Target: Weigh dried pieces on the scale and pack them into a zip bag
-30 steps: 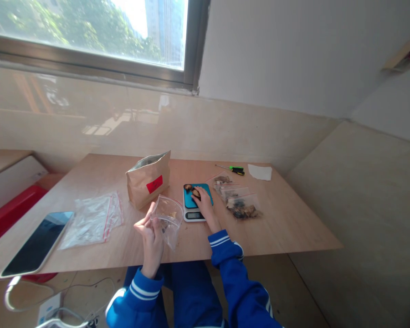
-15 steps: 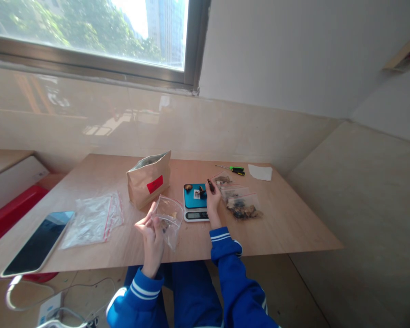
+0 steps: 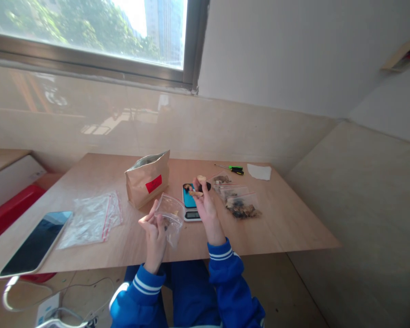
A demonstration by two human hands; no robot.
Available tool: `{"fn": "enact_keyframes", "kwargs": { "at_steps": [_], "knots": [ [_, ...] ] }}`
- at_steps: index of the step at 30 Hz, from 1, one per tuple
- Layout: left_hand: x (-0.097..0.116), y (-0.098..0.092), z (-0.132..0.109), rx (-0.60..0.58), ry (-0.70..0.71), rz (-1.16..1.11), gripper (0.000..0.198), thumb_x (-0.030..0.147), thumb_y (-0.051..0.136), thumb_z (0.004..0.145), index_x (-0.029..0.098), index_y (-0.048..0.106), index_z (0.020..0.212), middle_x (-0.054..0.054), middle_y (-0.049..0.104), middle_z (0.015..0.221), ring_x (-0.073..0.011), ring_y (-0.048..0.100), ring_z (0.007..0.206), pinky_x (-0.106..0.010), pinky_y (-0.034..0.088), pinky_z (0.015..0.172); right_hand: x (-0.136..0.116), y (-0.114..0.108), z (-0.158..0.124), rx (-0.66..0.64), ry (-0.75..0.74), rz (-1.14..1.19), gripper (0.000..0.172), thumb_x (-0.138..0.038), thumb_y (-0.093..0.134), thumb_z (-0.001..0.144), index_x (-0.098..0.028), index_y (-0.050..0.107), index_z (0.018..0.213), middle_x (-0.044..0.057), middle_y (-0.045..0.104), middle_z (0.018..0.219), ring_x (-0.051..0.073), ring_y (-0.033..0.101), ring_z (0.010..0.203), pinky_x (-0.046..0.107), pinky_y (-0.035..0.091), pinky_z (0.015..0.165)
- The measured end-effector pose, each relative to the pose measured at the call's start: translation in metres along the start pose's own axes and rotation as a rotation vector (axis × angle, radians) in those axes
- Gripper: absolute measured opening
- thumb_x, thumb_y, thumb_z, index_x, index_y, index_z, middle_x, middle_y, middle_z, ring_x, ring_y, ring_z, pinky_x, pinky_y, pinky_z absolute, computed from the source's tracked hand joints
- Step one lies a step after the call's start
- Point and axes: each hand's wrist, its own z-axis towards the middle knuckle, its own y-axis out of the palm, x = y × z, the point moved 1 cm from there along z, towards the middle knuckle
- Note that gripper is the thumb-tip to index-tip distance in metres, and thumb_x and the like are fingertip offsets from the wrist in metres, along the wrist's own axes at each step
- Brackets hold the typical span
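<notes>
Clear zip bag [image 3: 171,219], pinched in the left hand [image 3: 155,233] between thumb and fingers, just beside the blue-topped scale [image 3: 188,202], and over that scale, dark-and-tan dried pieces [image 3: 207,187], clutched in the right hand [image 3: 207,208] with narrowed fingers!

We cannot read the display [image 3: 192,215] of the scale [image 3: 188,200], partly hidden by our right hand [image 3: 207,205]; the window [image 3: 89,34] is cut off above.

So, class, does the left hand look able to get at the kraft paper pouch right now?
Probably yes: the kraft paper pouch stands open-topped just beyond the left hand. But that hand's grip is on a clear zip-lock bag, which it would likely need to put down first.
</notes>
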Motion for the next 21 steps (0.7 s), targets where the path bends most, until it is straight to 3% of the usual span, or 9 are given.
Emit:
{"fn": "enact_keyframes", "kwargs": {
  "at_steps": [3,7,12,21],
  "knots": [
    [-0.002,0.005,0.001,-0.012,0.017,-0.014,0.029,0.049,0.042,0.093,0.022,0.032,0.098,-0.024,0.047,0.142,-0.0216,0.063,0.11,-0.039,0.054,0.086,-0.001,0.026,-0.024,-0.191,0.081,-0.019,0.034,-0.043,0.072,0.075,-0.023,0.069,0.103,0.007,0.07,0.115,0.021,0.064,0.109,0.036,0.055,0.089],
    [0.001,0.008,0.0,-0.006,-0.01,-0.014,0.029,0.049,0.041,0.094,0.022,0.032,0.099,-0.025,0.045,0.143,-0.0216,0.065,0.106,-0.038,0.055,0.082,-0.002,0.044,-0.038,-0.345,0.108,-0.292,0.044,-0.035,0.078,0.069,-0.02,0.069,0.11,0.007,0.072,0.108,0.022,0.068,0.101,0.038,0.052,0.095],
    [0.01,0.008,0.0,0.055,-0.035,-0.065,0.028,0.047,0.041,0.095,0.021,0.032,0.104,-0.026,0.044,0.144,-0.023,0.062,0.113,-0.038,0.055,0.084,-0.003,0.042,-0.04,-0.472,0.092,-0.534,0.04,-0.031,0.076,0.069,-0.02,0.07,0.108,0.008,0.069,0.117,0.022,0.065,0.107,0.041,0.051,0.098],
    [0.008,0.006,0.0,0.109,-0.063,-0.101,0.032,0.047,0.041,0.095,0.02,0.032,0.109,-0.024,0.046,0.143,-0.0233,0.06,0.118,-0.042,0.052,0.092,-0.007,0.04,-0.041,-0.616,0.022,-0.663,0.036,-0.027,0.07,0.076,-0.021,0.068,0.112,0.007,0.069,0.118,0.02,0.064,0.109,0.038,0.049,0.099]
  ]
}}
